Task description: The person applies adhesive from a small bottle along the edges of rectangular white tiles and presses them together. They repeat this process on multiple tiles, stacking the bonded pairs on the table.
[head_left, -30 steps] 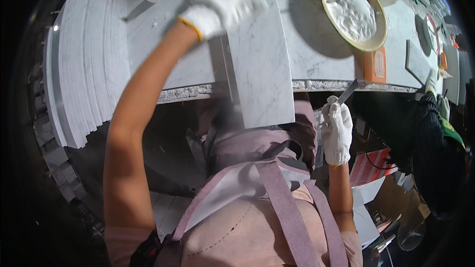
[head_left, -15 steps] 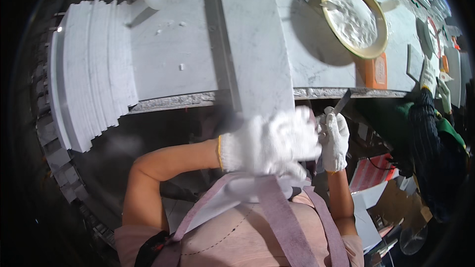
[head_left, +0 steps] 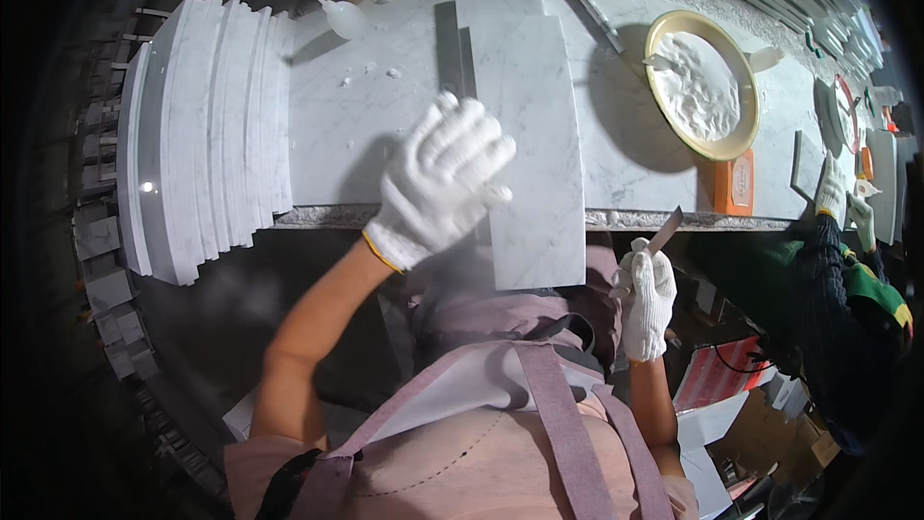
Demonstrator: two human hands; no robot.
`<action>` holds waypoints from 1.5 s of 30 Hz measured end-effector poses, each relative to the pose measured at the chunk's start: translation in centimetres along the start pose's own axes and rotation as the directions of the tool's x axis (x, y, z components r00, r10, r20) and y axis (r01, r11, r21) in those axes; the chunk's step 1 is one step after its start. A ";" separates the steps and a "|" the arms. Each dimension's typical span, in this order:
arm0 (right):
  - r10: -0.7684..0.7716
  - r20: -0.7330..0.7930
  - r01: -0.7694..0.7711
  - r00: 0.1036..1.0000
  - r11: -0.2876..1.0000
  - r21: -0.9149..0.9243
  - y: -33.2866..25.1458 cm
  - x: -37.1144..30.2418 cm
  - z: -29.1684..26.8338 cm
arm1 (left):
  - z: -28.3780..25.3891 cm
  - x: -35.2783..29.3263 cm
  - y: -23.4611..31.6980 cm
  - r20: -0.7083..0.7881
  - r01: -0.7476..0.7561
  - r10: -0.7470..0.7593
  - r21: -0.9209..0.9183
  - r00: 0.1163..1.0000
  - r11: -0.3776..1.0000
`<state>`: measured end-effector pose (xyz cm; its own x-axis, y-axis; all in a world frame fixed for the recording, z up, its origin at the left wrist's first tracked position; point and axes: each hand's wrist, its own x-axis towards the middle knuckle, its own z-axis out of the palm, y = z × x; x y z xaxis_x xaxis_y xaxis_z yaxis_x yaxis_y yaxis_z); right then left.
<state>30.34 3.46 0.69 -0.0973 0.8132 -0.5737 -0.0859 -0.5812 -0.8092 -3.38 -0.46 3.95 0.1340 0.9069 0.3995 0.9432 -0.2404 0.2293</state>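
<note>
My left hand (head_left: 445, 183), in a white knitted glove with a yellow cuff, is held over the left edge of a grey-white marble slab (head_left: 534, 135). Its fingers are spread and grip nothing; whether it touches the stone is unclear. The slab's near end juts past the table's front edge toward my lap, and a narrower stone strip (head_left: 466, 58) runs along its left side. To the right of the slab, below the table edge, my gloved right hand (head_left: 650, 303) is closed around a scraper (head_left: 666, 229), whose thin flat metal blade points up. The glove hides its lower part.
Stacked stone slabs (head_left: 207, 135) stand at the table's left. A yellow bowl (head_left: 750, 125) of white paste is at the back right, near an orange box (head_left: 739, 183). A squeeze bottle (head_left: 343, 17) lies far left. Another person's gloved hand (head_left: 830, 183) works at far right.
My left hand has swung from in front of my body up and left over the slab, fingers spreading. My right hand keeps the scraper nearly in place. The view has shifted slightly.
</note>
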 end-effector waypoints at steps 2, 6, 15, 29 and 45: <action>-0.032 0.043 0.032 0.999 0.999 -0.012 -0.5 0.1 0.4 | 0.2 0.6 0.3 0.016 0.023 -0.023 0.024 1.000 0.999; -0.142 0.057 0.148 0.988 0.979 -0.137 -1.2 0.7 1.6 | 1.3 4.1 -2.5 -0.031 0.027 -0.024 0.103 0.999 0.994; -0.205 0.072 0.212 0.976 0.970 -0.116 -1.3 0.7 3.5 | 3.2 7.4 -5.1 -0.063 0.041 -0.029 0.191 0.998 0.981; -0.157 0.127 0.180 0.979 0.964 -0.197 -2.4 2.4 4.3 | -2.6 0.3 1.6 -0.065 0.233 -0.234 -0.024 0.970 0.972; -0.037 0.118 0.048 0.992 0.995 -0.086 -2.4 0.6 5.4 | 0.0 3.4 0.8 0.068 0.196 -0.205 0.111 0.976 0.974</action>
<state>25.10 5.14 3.00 -0.2107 0.8251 -0.5242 -0.0046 -0.5371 -0.8435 -2.17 2.45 5.55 -0.0415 0.9583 0.2829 0.9790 -0.0175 0.2030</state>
